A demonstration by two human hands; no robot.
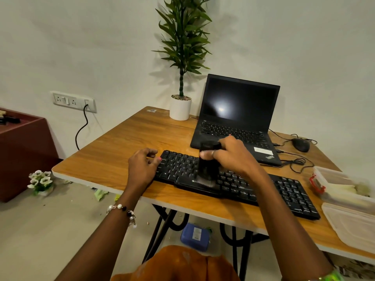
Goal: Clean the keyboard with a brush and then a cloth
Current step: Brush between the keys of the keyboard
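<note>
Head view: a wooden table (125, 151) fills the centre of the frame — white wall (81, 47) behind, plant (182, 57) at top centre. The right hand (233, 155) grips a black brush (207, 169) on the keyboard (284, 191), lower centre; the left hand (142, 165), fingers loosely curled, rests at the keyboard's left end.

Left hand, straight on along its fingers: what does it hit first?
Probably nothing new: the left hand already has its fingertips at the left end of the keyboard. Further on that line would run over the keys toward the brush; depth unclear.
</note>
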